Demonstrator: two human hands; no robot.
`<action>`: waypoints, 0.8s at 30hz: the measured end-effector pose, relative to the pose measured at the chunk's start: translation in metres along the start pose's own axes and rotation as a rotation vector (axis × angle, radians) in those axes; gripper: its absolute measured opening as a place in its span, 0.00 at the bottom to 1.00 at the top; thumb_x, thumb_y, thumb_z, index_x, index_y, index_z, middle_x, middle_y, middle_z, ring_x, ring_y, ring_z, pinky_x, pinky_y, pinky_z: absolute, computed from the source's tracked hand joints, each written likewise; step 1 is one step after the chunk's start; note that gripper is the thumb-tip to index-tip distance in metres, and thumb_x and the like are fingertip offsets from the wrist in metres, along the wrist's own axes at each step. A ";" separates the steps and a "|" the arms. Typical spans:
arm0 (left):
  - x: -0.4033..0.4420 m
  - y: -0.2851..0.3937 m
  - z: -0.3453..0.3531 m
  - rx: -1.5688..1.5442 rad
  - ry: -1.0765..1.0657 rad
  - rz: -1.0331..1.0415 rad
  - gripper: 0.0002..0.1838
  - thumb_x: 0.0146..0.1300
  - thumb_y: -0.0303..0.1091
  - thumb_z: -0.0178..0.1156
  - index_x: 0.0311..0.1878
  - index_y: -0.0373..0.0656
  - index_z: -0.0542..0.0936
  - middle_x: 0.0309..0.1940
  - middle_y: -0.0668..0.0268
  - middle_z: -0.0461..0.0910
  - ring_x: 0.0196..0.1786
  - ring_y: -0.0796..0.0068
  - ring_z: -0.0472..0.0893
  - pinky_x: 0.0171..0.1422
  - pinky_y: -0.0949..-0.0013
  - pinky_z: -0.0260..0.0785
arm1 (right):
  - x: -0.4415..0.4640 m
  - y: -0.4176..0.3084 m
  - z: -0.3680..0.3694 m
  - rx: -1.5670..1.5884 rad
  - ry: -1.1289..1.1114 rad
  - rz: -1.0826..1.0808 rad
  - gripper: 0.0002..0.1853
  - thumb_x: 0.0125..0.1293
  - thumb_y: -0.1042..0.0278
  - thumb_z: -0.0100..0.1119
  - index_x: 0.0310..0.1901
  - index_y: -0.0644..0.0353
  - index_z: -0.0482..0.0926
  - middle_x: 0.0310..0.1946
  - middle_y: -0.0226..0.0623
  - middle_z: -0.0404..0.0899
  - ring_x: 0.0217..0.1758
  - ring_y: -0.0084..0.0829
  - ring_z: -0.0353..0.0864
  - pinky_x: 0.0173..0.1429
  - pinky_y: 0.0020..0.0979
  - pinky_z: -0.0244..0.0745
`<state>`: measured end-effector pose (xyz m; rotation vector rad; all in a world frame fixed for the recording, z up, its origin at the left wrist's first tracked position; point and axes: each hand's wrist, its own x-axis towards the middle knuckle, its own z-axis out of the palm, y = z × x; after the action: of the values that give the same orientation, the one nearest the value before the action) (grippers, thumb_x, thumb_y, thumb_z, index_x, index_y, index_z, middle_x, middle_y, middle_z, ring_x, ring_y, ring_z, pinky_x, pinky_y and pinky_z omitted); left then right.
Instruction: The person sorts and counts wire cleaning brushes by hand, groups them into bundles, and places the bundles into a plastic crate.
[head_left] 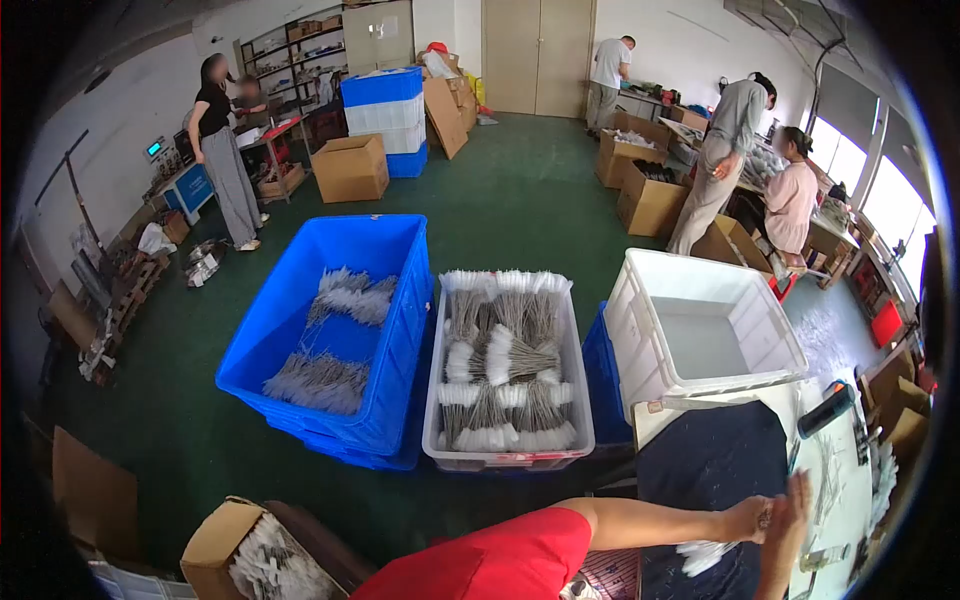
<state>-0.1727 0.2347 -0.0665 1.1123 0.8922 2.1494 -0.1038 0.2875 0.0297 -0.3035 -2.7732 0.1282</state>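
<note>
A green floor is spreading through a cluttered workshop, where one co-worker is standing at ten o'clock and others are working around one to two o'clock. Near the centre, a translucent crate is holding packed rows of white-tipped wire brushes; at nine o'clock a blue crate is holding looser piles, and at three o'clock a white crate is standing. At seven o'clock a cardboard box is holding more brushes.

At four o'clock, over a dark cloth, the person's left hand is closing around the stems of a brush bundle, whose white heads are pointing back towards the person's body. The right hand is lying alongside the left at the stem ends, its fingers extending rather than curling; whether its palm is pressing the wires, one cannot tell.

The stems are probably relying on the left fingers alone, so a slackening grip could be letting them fan out or slip onto the cloth. Uneven pushing at the ends could be bending thin wires or pricking the palm, and a wide elbow swing could be knocking the dark cylinder at the table's far side.
</note>
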 end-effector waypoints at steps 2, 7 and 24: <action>0.011 0.001 -0.007 0.210 -0.087 -0.116 0.11 0.46 0.23 0.64 0.34 0.37 0.74 0.27 0.66 0.76 0.32 0.81 0.76 0.38 0.75 0.68 | 0.008 -0.022 -0.034 -0.101 0.122 -0.063 0.24 0.66 0.66 0.38 0.60 0.71 0.63 0.64 0.54 0.59 0.69 0.49 0.54 0.71 0.43 0.45; 0.037 -0.073 -0.006 0.542 0.173 0.743 0.13 0.46 0.29 0.64 0.37 0.37 0.75 0.25 0.67 0.76 0.29 0.80 0.74 0.33 0.73 0.68 | 0.007 -0.011 0.015 0.017 -0.319 0.140 0.32 0.69 0.48 0.35 0.62 0.69 0.60 0.62 0.55 0.60 0.69 0.51 0.53 0.71 0.44 0.46; -0.097 0.071 0.030 0.768 -0.884 0.744 0.08 0.43 0.35 0.60 0.28 0.46 0.76 0.34 0.67 0.74 0.47 0.65 0.73 0.60 0.56 0.59 | -0.119 -0.052 0.031 2.455 -0.061 1.108 0.24 0.61 0.49 0.56 0.45 0.64 0.71 0.33 0.37 0.77 0.31 0.29 0.77 0.36 0.25 0.76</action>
<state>-0.1109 0.1297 -0.0459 2.8237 0.9353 1.3980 -0.0155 0.2085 -0.0320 -0.7739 -0.4084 2.8212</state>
